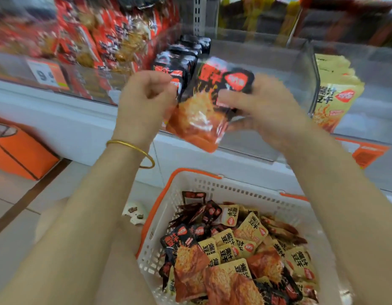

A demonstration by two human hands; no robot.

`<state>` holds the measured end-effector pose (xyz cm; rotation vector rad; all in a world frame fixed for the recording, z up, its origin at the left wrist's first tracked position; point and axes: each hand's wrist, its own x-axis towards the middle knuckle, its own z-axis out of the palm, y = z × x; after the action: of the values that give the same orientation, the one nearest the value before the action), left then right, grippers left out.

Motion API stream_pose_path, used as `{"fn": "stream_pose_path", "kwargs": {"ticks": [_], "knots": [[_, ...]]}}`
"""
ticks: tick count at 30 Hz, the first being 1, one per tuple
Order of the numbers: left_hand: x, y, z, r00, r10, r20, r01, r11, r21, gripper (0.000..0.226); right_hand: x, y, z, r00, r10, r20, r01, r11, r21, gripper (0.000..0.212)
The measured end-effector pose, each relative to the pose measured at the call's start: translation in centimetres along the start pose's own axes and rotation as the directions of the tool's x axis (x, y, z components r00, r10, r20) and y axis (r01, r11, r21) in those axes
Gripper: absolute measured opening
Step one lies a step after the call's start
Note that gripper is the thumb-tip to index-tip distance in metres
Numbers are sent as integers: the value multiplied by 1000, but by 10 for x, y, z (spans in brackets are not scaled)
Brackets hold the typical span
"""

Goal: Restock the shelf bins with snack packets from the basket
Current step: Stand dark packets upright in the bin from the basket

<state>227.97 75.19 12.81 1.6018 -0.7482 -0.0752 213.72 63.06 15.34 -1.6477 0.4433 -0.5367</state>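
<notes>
A clear shelf bin (263, 60), part filled with a row of black packets (179, 60), was seen above and beyond the basket (234, 190), which was heaped with black and yellow packets (234, 249). One black-and-red packet (201, 111) was held above the basket, before the bin. It was judged light, soft and slippery, best taken by its sealed edges. It was gripped by the right hand (267, 111); the left hand (144, 100) was curled at its edge, a pinch unconfirmed.

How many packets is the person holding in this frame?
1: a black packet, held between the left hand and right hand, above the basket. Blur could hide another behind it.
</notes>
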Motion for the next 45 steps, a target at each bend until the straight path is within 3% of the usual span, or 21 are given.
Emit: {"fn": "stream_pose_path", "kwargs": {"ticks": [3, 6, 9, 10, 13, 14, 17, 19, 22, 25, 27, 32, 34, 36, 39, 41, 45], "knots": [[30, -5, -10, 964, 220, -152, -158, 926, 343, 26, 52, -22, 4, 981, -87, -171, 97, 994, 53, 11], [41, -27, -10, 951, 268, -154, -114, 768, 631, 31, 96, -15, 20, 986, 23, -167, -23, 1000, 4, 16], [36, -45, -2, 951, 287, -120, -138, 736, 662, 30, 124, 8, 44, 991, 78, -107, -93, 984, -151, 22], [35, -49, -1, 949, 299, -104, -156, 727, 668, 31, 129, 15, 51, 993, 63, -100, -88, 957, -276, 18], [37, -53, 1, 960, 262, -98, -145, 766, 626, 30, 136, 22, 64, 997, 6, -70, -56, 674, -737, 26], [37, -51, 2, 963, 249, -107, -134, 781, 610, 30, 136, 22, 68, 997, 20, -69, -66, 613, -787, 33], [36, -53, 4, 962, 244, -124, -121, 785, 607, 29, 142, 25, 78, 998, 56, -37, -62, 568, -821, 47], [35, -53, 4, 961, 249, -121, -126, 782, 610, 28, 145, 25, 77, 995, 98, 6, -56, 616, -786, 37], [31, -50, 2, 957, 261, -123, -133, 777, 615, 26, 137, 22, 65, 988, 155, 12, -100, 688, -718, 42], [16, -43, 0, 942, 303, -142, -149, 760, 632, 28, 121, 19, 51, 996, 79, -29, -77, 722, -687, 29], [1, -38, 2, 943, 310, -117, -170, 757, 631, 27, 100, 12, 43, 995, -14, -94, -42, 825, -564, 35], [-42, -44, 19, 947, 217, 238, -320, 718, 618, 31, 11, -6, 19, 963, -198, -184, 129, 936, -328, 29], [-52, -47, 26, 941, 60, 334, -277, 706, 652, 28, -12, 19, 12, 985, -96, -142, 55, 962, -268, 24], [-55, -50, 32, 921, -88, 380, -232, 660, 714, 23, -25, 64, 11, 985, 165, -42, -170, 945, -280, 16], [-56, -51, 36, 881, -193, 432, -237, 610, 756, 25, -30, 156, 13, 852, 523, 27, -462, 774, -432, 6], [-56, -51, 38, 869, -208, 449, -249, 600, 760, 25, -32, 214, 19, 779, 626, -9, -547, 673, -498, 3], [-57, -53, 41, 852, -246, 462, -266, 555, 788, 27, -35, 284, 32, 729, 675, -115, -638, 609, -472, 37]]}}
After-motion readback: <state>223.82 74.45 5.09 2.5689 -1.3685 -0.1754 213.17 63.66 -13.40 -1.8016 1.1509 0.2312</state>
